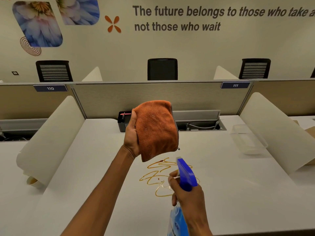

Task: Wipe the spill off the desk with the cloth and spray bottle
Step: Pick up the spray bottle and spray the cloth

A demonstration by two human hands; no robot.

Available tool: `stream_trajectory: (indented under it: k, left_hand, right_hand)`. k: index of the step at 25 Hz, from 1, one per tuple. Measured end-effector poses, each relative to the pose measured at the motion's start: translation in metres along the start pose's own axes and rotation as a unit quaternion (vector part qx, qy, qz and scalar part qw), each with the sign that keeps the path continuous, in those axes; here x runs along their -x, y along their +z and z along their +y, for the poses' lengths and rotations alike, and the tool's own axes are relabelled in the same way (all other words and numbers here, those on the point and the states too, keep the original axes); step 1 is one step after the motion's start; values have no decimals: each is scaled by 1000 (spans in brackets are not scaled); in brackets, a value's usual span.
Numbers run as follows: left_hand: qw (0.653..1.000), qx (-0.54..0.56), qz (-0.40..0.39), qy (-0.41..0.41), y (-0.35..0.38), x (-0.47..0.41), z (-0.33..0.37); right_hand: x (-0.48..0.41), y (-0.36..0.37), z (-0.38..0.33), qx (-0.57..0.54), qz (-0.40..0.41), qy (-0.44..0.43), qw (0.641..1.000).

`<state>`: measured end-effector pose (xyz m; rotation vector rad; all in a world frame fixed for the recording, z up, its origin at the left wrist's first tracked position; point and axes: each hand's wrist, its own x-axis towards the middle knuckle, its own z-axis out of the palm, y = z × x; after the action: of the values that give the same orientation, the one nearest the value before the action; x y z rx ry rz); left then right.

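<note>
A brown, squiggly spill (159,176) lies on the white desk (238,193), near its middle. My left hand (131,135) holds a folded orange cloth (156,128) up above the desk, behind the spill. My right hand (185,195) grips a spray bottle with a blue trigger head (186,173) over the near right side of the spill. Its nozzle points away from me toward the spill and cloth. The bottle's blue body (177,222) shows below my hand at the bottom edge.
Curved white dividers (51,142) (276,132) flank the desk on both sides. A black desk organiser (123,121) sits at the back by the grey partition. A clear plastic tray (247,140) lies at the right. A cup (32,181) sits on the left neighbouring desk.
</note>
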<state>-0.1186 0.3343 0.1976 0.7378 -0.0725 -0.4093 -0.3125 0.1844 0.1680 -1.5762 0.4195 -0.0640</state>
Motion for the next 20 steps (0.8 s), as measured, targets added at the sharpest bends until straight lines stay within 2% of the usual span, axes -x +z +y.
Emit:
stream_trajectory:
  k: [6, 10, 14, 20]
  left_hand:
    - [1000, -13, 21, 0, -2, 13, -5]
    - [1000, -12, 22, -4, -4, 18, -8]
    - [999, -26, 21, -18, -4, 20, -13]
    - [997, -61, 23, -38, -1, 29, -17]
  right_hand:
    - [-3, -5, 0, 1, 47, 7, 999]
    - [3, 1, -3, 22, 14, -2, 1000]
    - [11, 14, -16, 24, -51, -50, 997]
    - [9, 25, -44, -1, -52, -122, 991]
